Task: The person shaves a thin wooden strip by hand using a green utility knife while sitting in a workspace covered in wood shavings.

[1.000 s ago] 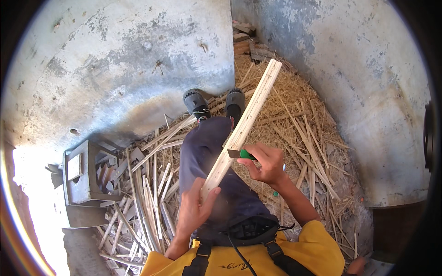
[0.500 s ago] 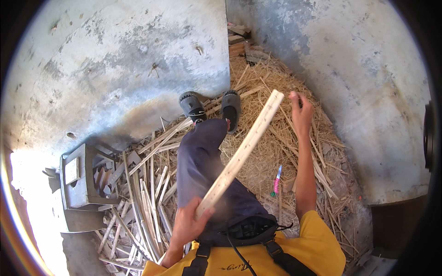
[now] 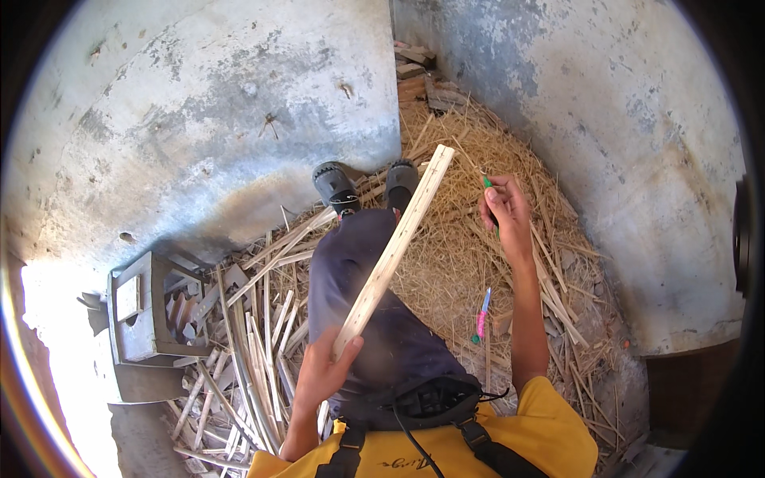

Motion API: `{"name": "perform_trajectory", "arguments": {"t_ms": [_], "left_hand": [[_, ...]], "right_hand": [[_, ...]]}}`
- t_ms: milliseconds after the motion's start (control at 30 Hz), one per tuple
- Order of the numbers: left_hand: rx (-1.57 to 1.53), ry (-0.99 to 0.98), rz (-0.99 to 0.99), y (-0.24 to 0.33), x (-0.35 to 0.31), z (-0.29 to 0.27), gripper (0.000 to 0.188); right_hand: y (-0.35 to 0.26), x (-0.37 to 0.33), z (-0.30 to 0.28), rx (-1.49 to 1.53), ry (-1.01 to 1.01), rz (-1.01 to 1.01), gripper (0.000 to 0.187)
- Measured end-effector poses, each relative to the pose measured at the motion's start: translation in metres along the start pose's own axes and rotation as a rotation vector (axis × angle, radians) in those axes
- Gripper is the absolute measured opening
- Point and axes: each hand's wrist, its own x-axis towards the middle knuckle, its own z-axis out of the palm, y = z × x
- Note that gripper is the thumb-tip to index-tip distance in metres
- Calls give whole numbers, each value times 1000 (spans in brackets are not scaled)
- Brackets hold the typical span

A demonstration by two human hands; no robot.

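Note:
A long pale strip of wood [image 3: 396, 247], with small dark marks or holes along its face, slants up and away over my lap. My left hand [image 3: 322, 374] is closed round its near end. To the right of the strip's far end, and apart from it, my right hand [image 3: 511, 218] pinches a slim green-handled tool [image 3: 488, 183] with a thin tip pointing up; its exact kind is too small to tell. On the ground to the right of my thigh lies a small knife [image 3: 482, 317] with a pink handle, green end and bare blade.
Shavings and splinters [image 3: 454, 263] cover the ground. Several loose wooden strips [image 3: 259, 342] lie in a heap at my left, beside a grey box-like frame [image 3: 147, 307]. A worn wall [image 3: 223, 103] stands ahead, another [image 3: 621, 159] at the right.
The strip's far end has swung left and tilted more upright. My right hand has come lower and slightly left, turning so the green-handled tool now shows. My left hand keeps its grip.

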Motion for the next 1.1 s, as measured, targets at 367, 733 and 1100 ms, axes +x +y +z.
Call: {"name": "perform_trajectory", "arguments": {"t_ms": [367,733,1100], "left_hand": [[-56,-61,26,3,3,6,34],[-114,-139,-28,4,6,8,35],[-372,-155,-162,8,10,-8,28]], "right_hand": [[-1,-2,18,-43,-98,-1,22],[9,-1,21,-451,139,-346,30],[26,-20,8,-389,184,-120,30]]}}
